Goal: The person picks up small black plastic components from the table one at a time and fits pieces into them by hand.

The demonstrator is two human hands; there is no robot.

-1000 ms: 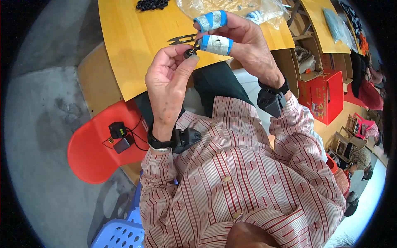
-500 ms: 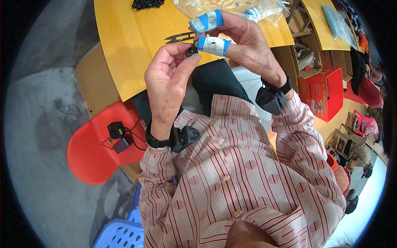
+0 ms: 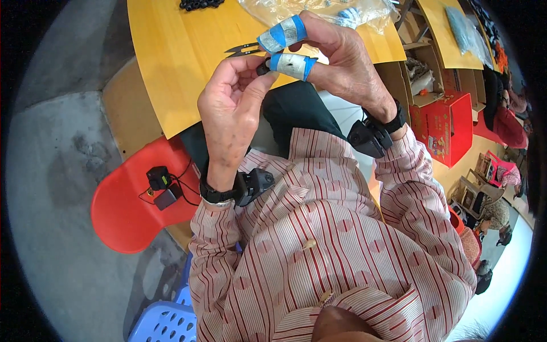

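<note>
My left hand (image 3: 231, 114) pinches a small round black piece (image 3: 262, 68) between thumb and fingertips above the table's near edge. Close against it on the right is my right hand (image 3: 347, 65), its thumb and forefinger wrapped in white and blue tape. The right fingers are bent together at the black piece; what they grip, if anything, is hidden behind the tape. Just beyond the fingertips, a pair of dark thread snips (image 3: 241, 51) lies on the yellow table (image 3: 171, 68), blades pointing left and partly covered by the hands.
A pile of small black pieces (image 3: 200, 4) sits at the table's far side. Right of it spreads a clear plastic bag (image 3: 379, 17). A red chair (image 3: 122, 211) holds black devices with cables. At right stand a red box (image 3: 441, 128) and open cartons; people sit farther off.
Both hands have shifted slightly left. My right thumb has come lower and nearer the black piece, covering more of it. The left hand keeps its pinch.
</note>
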